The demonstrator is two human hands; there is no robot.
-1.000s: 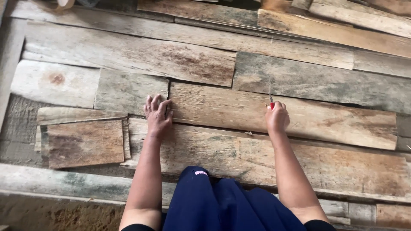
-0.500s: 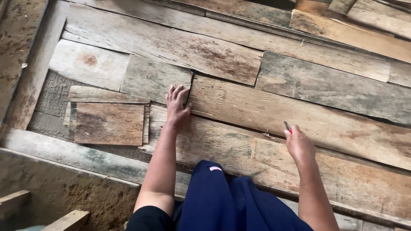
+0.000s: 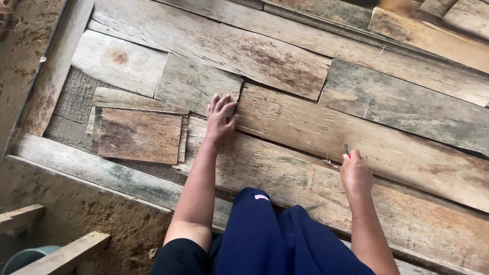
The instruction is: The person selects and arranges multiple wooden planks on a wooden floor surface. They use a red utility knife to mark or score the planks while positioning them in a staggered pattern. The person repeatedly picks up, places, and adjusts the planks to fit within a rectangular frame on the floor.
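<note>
Hands at a weathered plank [image 3: 326, 137]: I see the left hand [image 3: 220, 121] spread flat on its near-left end, the right hand [image 3: 355, 173] closed around a small red-tipped tool [image 3: 348, 150] at its near edge. Marking seems underway; I'd steady that tip next.

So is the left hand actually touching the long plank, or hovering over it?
Touching. The head view shows the left hand pressed flat on the wood, fingers spread, with its palm lying on the end of the long plank and no gap beneath.
</note>
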